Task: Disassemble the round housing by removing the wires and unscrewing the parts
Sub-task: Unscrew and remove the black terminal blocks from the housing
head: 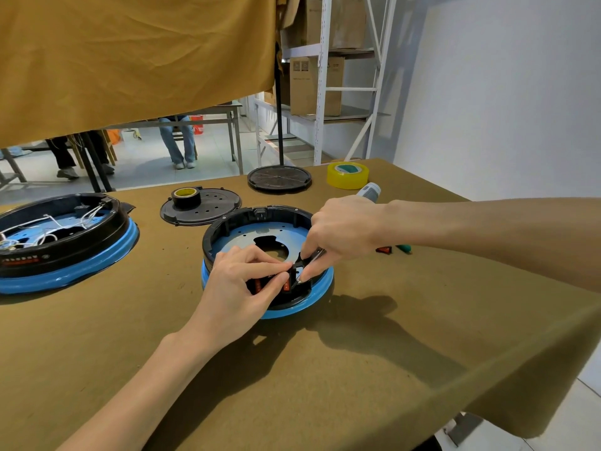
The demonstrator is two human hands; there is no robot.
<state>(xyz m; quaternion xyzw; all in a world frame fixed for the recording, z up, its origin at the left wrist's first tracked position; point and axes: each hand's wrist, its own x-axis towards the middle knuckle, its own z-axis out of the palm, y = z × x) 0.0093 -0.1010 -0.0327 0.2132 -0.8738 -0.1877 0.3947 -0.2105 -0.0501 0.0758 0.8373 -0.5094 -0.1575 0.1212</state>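
**Switch panel being worked loose at the near rim of the housing**

The round housing (267, 255) is being worked on at the centre of the frame, where it is resting on the cloth-covered table (357, 369). Its near rim is being gripped by the left hand (242, 281), whose fingers are being pressed together around the black switch block (286, 281) with red rockers. A thin metal tool (312, 260) is being pinched by the right hand (344, 232), and its tip is being pushed in just beside that block; whether it is a driver or tweezers cannot be told.

The housing is being judged as rigid moulded plastic over a blue base ring, fairly light and likely to slide on the cloth, so it is best steadied at the rim. The small clips around the block are probably brittle, so levering should be gentle.

A second housing (61, 236), with white wires inside, is lying at the left of the frame, well apart.
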